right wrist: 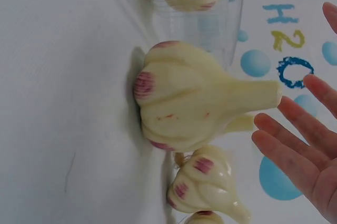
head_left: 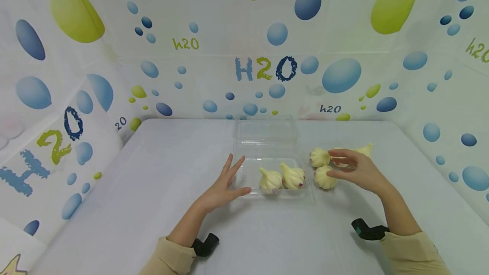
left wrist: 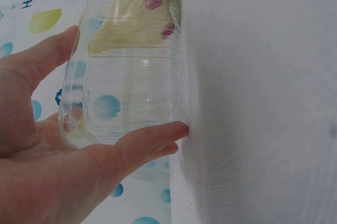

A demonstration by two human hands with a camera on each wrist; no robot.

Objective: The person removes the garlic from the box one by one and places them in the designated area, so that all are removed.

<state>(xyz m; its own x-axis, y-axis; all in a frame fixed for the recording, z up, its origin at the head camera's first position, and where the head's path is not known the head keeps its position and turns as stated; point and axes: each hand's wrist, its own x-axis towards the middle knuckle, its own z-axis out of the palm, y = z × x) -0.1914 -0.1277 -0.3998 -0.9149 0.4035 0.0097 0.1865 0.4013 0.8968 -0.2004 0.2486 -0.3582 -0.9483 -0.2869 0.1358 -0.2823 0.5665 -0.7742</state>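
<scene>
A clear plastic clamshell box (head_left: 248,169) lies with its lid folded back. Two cream garlic bulbs with purple patches sit inside it, a left one (head_left: 271,180) and a right one (head_left: 294,177). My left hand (head_left: 221,190) spreads around the box's left end, fingertips right at its rim and thumb by the front corner. To the right of the box, my right hand (head_left: 359,171) reaches over loose garlic bulbs, its fingers extended and apart. The nearest bulb (right wrist: 189,95) stands stem-up just beyond those fingertips in the right wrist view. Another bulb (head_left: 319,157) is behind it.
More garlic, including a bulb (head_left: 364,150) at the far right, is partly hidden behind my right hand. The box's transparent lid (head_left: 265,130) reaches toward the back edge of the white table (head_left: 183,147). A patterned cloth (head_left: 214,20) hangs behind and at both sides.
</scene>
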